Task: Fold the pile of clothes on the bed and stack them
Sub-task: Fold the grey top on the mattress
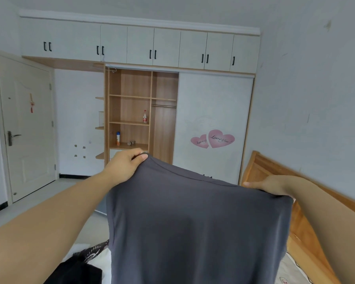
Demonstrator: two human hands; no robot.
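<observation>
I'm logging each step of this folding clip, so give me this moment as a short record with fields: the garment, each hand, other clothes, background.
garment: grey garment, held up in the air, spread between both hands, hanging down
left hand: left hand grips its upper left corner
right hand: right hand grips its upper right corner
other clothes: black garment lying on the bed, lower left
background: open wardrobe with shelves, closed door

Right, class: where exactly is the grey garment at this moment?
In the head view, the grey garment hangs at centre, held up by the left hand and right hand at its top corners, in front of the wardrobe.
</observation>
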